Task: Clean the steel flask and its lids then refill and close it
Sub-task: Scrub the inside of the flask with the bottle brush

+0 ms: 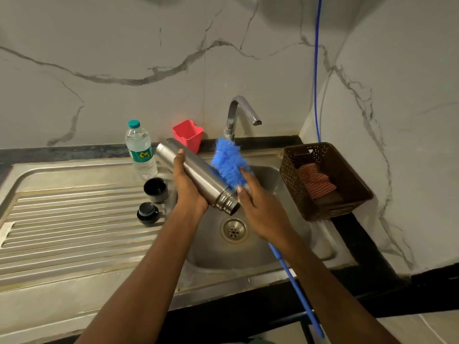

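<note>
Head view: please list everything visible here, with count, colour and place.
sink: one, steel, drainboard on its left
steel flask: one, silver, tilted over the sink, mouth open
bottle brush: one, blue, bristles against the flask's side
cup lid: one, black, on the drainboard
stopper lid: one, black, drainboard, in front of the cup lid
water bottle: one, clear with teal cap, drainboard rear
tub: one, red, behind the flask
tap: one, chrome, behind the sink
basket: one, brown, right of the sink
checked cloth: one, red-white, inside the basket
cord: one, blue, on the wall
hands: two; left hand grips the flask, right hand holds the brush
</note>
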